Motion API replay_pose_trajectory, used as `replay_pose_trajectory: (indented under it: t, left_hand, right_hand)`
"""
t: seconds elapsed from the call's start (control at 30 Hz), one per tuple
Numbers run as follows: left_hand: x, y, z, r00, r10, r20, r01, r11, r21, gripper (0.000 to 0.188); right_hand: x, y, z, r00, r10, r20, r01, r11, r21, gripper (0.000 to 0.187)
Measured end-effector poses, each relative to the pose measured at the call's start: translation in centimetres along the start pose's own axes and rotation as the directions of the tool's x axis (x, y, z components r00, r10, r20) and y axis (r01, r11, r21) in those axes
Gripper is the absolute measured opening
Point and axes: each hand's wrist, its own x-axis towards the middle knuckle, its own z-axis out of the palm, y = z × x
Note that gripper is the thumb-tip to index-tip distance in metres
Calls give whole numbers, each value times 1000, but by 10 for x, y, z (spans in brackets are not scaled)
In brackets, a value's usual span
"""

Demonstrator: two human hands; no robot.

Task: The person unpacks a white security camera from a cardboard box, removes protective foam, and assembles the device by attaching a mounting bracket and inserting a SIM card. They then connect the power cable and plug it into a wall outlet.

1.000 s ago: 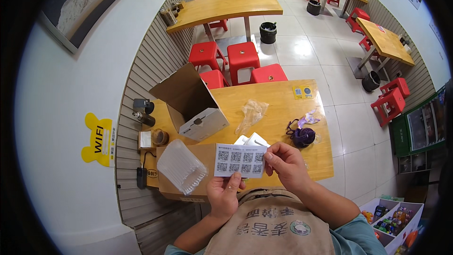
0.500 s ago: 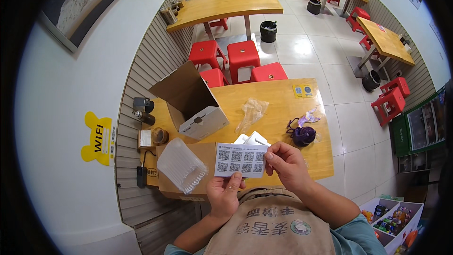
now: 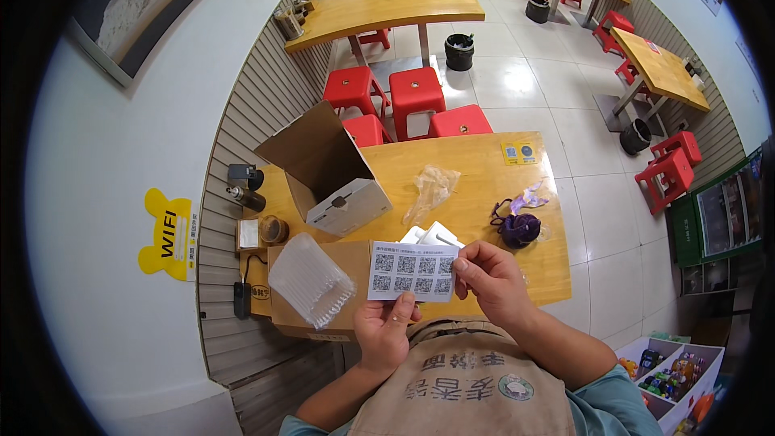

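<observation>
Both of my hands hold a white card [image 3: 413, 272] printed with rows of square codes, close above the near edge of the wooden table [image 3: 476, 186]. My left hand [image 3: 386, 331] pinches its lower edge, thumb on top. At the card's right edge, my right hand [image 3: 494, 276] grips it between thumb and fingers. Just behind the card lie white objects [image 3: 436, 234], partly covered by it, so I cannot make out their kind. To the left, a clear air-cushion wrap [image 3: 311, 282] rests on a flat brown cardboard piece [image 3: 363, 254].
An open cardboard box [image 3: 347, 206] stands on the table behind the wrap. Crumpled clear plastic [image 3: 432, 190] and a purple bundle with cord [image 3: 519, 230] lie further right. Jars [image 3: 274, 230] and a tissue box [image 3: 248, 234] line the left wall. Red stools [image 3: 416, 93] stand beyond the table.
</observation>
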Motion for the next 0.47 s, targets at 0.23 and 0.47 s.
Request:
replay_pose_trajectory:
  t: [0.23, 0.47]
  left_hand:
    - [-1, 0, 0, 1000, 18, 2, -18, 1000, 18, 12]
    - [-2, -1, 0, 1000, 16, -6, -16, 1000, 14, 12]
  right_hand:
    - [-2, 0, 1, 1000, 7, 1, -7, 1000, 18, 17]
    - [-3, 3, 0, 1000, 8, 4, -8, 1000, 16, 16]
